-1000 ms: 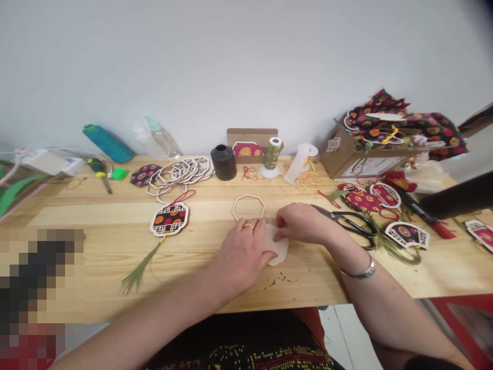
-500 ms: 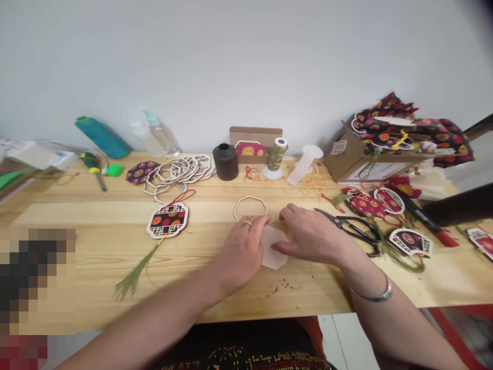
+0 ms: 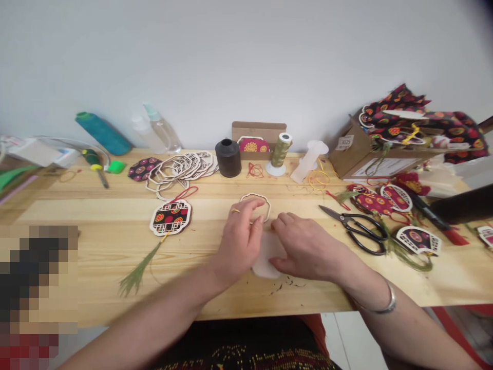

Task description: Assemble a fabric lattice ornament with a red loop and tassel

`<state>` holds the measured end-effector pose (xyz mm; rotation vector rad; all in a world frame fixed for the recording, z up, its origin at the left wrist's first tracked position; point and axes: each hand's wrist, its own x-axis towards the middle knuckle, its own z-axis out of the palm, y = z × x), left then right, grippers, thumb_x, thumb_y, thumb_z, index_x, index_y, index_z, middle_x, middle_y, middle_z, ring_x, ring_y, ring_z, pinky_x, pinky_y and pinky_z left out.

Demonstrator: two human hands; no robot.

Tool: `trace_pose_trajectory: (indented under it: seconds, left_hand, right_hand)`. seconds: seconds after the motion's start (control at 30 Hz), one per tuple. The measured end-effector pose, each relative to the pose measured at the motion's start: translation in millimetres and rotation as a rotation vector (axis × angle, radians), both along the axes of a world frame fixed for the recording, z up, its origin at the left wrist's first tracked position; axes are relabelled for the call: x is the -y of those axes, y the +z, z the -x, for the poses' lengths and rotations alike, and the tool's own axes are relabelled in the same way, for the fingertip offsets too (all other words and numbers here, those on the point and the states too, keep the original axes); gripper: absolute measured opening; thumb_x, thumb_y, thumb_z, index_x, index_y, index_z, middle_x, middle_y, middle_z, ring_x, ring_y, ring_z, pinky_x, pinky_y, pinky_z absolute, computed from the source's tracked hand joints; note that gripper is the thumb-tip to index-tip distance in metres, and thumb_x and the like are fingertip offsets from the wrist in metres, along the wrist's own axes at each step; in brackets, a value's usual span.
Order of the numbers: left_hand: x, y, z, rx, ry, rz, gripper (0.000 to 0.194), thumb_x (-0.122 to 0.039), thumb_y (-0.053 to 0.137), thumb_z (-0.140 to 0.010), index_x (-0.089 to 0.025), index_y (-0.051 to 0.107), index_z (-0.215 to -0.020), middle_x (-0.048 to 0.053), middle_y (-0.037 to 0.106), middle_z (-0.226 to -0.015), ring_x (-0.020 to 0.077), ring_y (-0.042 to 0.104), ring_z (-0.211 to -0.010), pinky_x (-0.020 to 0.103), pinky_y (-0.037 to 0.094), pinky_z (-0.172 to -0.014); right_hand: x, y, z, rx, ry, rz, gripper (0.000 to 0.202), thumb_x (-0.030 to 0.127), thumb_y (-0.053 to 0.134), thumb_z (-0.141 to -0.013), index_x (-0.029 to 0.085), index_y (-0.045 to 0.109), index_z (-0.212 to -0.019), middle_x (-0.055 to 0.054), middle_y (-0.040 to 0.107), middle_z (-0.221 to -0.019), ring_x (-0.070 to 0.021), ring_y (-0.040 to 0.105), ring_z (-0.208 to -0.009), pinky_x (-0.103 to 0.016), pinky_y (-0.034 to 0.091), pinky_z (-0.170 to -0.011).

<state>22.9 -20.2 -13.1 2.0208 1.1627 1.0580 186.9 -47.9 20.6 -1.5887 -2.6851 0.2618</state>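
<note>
A pale scalloped panel (image 3: 265, 254) lies near the table's front, partly covered by my right hand (image 3: 308, 244). The thumb rests on the panel's face and the bent fingers curl at its far side, so the hand is closed on it. Just beyond, a thin wooden frame (image 3: 268, 210) with a wavy outline lies flat. My left hand (image 3: 239, 244), with a ring on one finger, reaches over this frame; thumb and index finger are apart, and nothing shows between them. Whether it touches the frame is unclear.
Black scissors (image 3: 364, 234) lie right of my hands, near finished ornaments (image 3: 418, 240). A tasselled ornament (image 3: 170, 218) and stacked wooden frames (image 3: 181, 172) are at left. Along the wall stand a black spool (image 3: 228, 159), a green thread spool (image 3: 280, 151) and a full cardboard box (image 3: 344, 154).
My left hand has come off the panel's side and opened toward the frame. The panel has slid slightly left and nearer to me under my right hand. The view has shifted a little.
</note>
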Motion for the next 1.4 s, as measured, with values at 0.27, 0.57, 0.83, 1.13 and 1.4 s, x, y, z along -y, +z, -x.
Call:
trace_pose_trajectory:
  seconds: [0.27,0.57,0.83,1.13,1.4]
  left_hand:
    - [-17,14.0,7,0.452,0.235,0.339,0.028,-0.032,0.054,-0.088,-0.023,0.057,-0.115,0.004,0.059,-0.104,0.0138,0.054,-0.082,0.027,0.042,-0.074]
    - [-27,27.1,5,0.904,0.297,0.635,0.016,-0.022,0.064,-0.077,-0.020,0.066,-0.093,0.002,0.062,-0.103,0.0107,0.053,-0.084,0.023,0.041,-0.069]
    - [-30,13.5,5,0.906,0.214,0.750,0.017,-0.023,0.068,-0.074,-0.015,0.067,-0.089,0.004,0.065,-0.093,0.0107,0.056,-0.075,0.022,0.043,-0.064]
    - [-15,19.4,-2,0.996,-0.200,1.234,0.031,-0.042,0.061,-0.082,-0.018,0.065,-0.100,0.007,0.067,-0.092,0.0205,0.063,-0.083,0.031,0.053,-0.068]
    - [-36,26.4,8,1.265,0.241,0.933,0.024,-0.028,0.045,-0.090,-0.016,0.062,-0.104,0.010,0.067,-0.104,0.0250,0.065,-0.091,0.050,0.055,-0.079]
  right_hand:
    - [-5,8.1,-3,-0.103,0.007,-0.012,0.052,0.061,0.063,-0.072,0.014,0.059,-0.093,-0.009,0.063,-0.084,-0.0221,0.059,-0.074,-0.032,0.039,-0.060]
    - [27,-3.2,35,-0.100,0.481,0.049,0.083,0.054,0.079,-0.059,0.015,0.049,-0.126,-0.011,0.057,-0.112,-0.0277,0.047,-0.100,-0.040,0.041,-0.078]
    - [5,8.7,15,-0.279,0.312,0.059,0.078,0.045,0.074,-0.066,0.011,0.044,-0.130,-0.015,0.051,-0.118,-0.0275,0.047,-0.104,-0.041,0.046,-0.087]
    - [-22,-10.7,-6,-0.529,0.032,-0.232,0.100,0.052,0.070,-0.073,0.018,0.012,-0.148,-0.019,0.040,-0.135,-0.0321,0.042,-0.124,-0.050,0.042,-0.100]
    - [-39,-33.9,-8,-0.529,-0.171,-0.220,0.071,0.047,0.043,-0.092,0.021,0.010,-0.149,-0.016,0.034,-0.147,-0.0310,0.030,-0.136,-0.055,0.033,-0.105]
